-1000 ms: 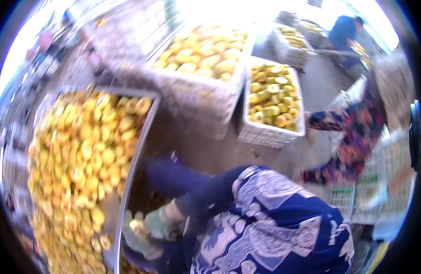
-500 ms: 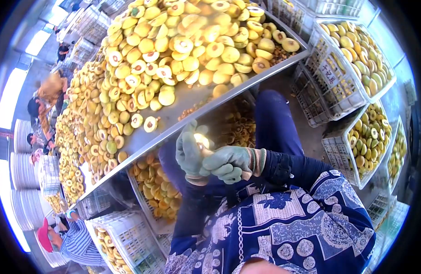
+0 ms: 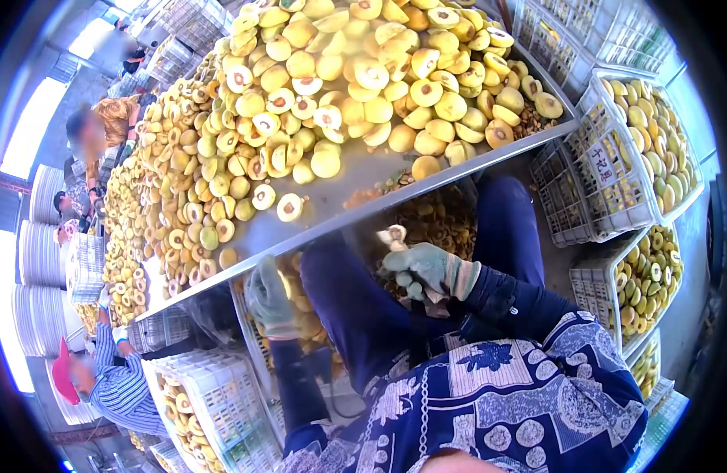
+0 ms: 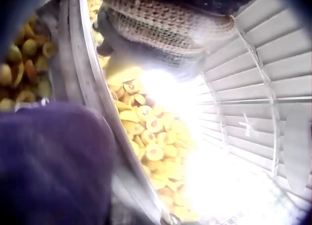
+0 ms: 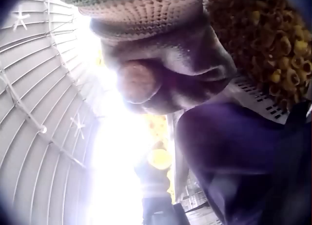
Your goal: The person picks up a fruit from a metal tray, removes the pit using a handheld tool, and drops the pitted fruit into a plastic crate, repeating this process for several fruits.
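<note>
My left hand (image 3: 269, 299), in a greenish glove, is blurred above a crate of peach halves (image 3: 312, 323) beside my knee. A yellow peach half (image 5: 160, 158) shows against its fingers in the right wrist view. My right hand (image 3: 426, 268), gloved too, grips a short tool whose round wooden handle end (image 5: 138, 82) sticks out of the fist. At the tool's far end is a pale piece with a brown patch (image 3: 393, 235); most of the tool is hidden in the fist. Ahead, halved yellow peaches (image 3: 324, 102) are heaped on a metal table (image 3: 332, 173), some showing brown centres.
The table's raised metal edge (image 3: 379, 197) runs across above my knees. Below it lies a pile of brownish scraps (image 3: 442, 221). White crates of peaches (image 3: 624, 173) stand at right, another crate (image 3: 214, 402) at lower left. A person in a striped top (image 3: 127, 394) works at left.
The head view has swung from the floor crates to the table. Half a second ago both hands were together; now the left has moved left over the crate and the right has moved right.
</note>
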Motion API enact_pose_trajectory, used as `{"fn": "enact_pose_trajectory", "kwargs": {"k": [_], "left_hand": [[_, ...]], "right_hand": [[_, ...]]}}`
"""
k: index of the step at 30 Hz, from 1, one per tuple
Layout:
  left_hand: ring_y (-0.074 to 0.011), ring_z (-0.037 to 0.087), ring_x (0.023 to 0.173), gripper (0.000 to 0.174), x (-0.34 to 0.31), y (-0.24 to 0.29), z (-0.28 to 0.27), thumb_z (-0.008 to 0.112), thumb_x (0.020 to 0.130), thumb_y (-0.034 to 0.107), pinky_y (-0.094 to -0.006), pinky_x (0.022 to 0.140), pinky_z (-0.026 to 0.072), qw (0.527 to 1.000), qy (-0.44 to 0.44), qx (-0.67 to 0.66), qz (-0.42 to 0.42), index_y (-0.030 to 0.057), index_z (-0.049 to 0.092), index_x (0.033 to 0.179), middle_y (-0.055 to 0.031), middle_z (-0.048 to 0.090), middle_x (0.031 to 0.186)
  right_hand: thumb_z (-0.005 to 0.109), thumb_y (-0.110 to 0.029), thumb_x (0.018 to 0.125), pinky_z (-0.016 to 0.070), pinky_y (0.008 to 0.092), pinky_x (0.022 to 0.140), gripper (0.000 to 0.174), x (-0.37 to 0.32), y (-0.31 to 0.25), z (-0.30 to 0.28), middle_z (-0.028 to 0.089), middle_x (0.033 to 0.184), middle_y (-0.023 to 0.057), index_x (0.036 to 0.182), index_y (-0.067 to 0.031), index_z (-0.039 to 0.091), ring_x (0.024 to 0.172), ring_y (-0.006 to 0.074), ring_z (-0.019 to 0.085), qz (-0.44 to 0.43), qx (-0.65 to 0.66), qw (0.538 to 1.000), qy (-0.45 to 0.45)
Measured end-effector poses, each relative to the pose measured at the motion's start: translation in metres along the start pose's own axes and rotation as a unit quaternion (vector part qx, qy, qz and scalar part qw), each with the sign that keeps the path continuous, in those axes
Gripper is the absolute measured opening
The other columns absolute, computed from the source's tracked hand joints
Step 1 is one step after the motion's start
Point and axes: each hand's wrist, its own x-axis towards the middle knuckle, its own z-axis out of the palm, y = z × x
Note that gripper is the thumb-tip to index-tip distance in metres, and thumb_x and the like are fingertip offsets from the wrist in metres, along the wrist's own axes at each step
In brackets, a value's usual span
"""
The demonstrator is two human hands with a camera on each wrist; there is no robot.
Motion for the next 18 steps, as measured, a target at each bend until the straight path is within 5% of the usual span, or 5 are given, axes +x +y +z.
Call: {"fn": "enact_pose_trajectory", "kwargs": {"k": [1,10,16,17,18], "left_hand": [[-0.0312,0.062,0.092,0.039,0.012,-0.004,-0.009,0.052,0.092,0.032,-0.0368,0.082,0.0471,0.972,-0.017,0.224,0.07,-0.0008,0.064,0.11,-0.0179,0.066,0.098],[-0.0279,0.062,0.1,0.051,0.112,-0.007,0.092,0.066,0.083,0.038,-0.0346,0.089,0.0458,0.942,-0.144,0.297,-0.054,0.0073,0.058,0.123,-0.0162,0.065,0.11],[-0.0134,0.064,0.083,0.04,0.095,0.02,0.094,0.07,0.081,0.02,-0.0256,0.068,0.0523,0.959,-0.236,-0.086,-0.129,0.0049,0.06,0.116,-0.0071,0.066,0.097],[-0.0136,0.063,0.081,0.033,0.092,-0.009,0.102,0.066,0.084,0.013,-0.0254,0.069,0.054,0.967,-0.231,-0.086,0.056,0.0038,0.06,0.115,-0.007,0.066,0.097],[-0.0148,0.064,0.082,0.031,0.066,0.009,0.102,0.064,0.086,0.012,-0.0261,0.072,0.0548,0.94,-0.244,-0.24,0.004,0.0031,0.06,0.115,-0.008,0.065,0.099]], "right_hand": [[0.06,-0.028,0.087,0.0391,0.0288,0.039,0.022,0.011,0.003,-0.008,0.051,0.059,0.0002,0.09,-0.0063,0.062,0.044,0.0109,0.049,-0.032,-0.027,0.998,0.048],[0.058,-0.032,0.085,0.0429,0.0301,0.04,0.03,0.036,-0.012,-0.022,0.06,0.065,0.0076,0.089,-0.003,0.061,0.045,0.0165,0.056,-0.041,-0.183,0.978,0.09],[0.059,-0.031,0.087,0.044,0.0254,0.038,0.029,0.006,-0.042,0.002,0.062,0.068,0.0061,0.095,-0.0033,0.057,0.041,0.0137,0.054,-0.109,-0.215,0.965,0.099],[0.059,-0.029,0.088,0.0438,0.024,0.038,0.028,0.003,-0.044,0.007,0.062,0.069,0.0058,0.096,-0.0033,0.056,0.04,0.0129,0.054,-0.151,-0.214,0.96,0.098],[0.058,-0.028,0.09,0.0436,0.0224,0.038,0.025,0.0,-0.047,0.012,0.064,0.071,0.005,0.095,-0.0038,0.057,0.041,0.0114,0.055,-0.178,-0.237,0.947,0.124]]}}
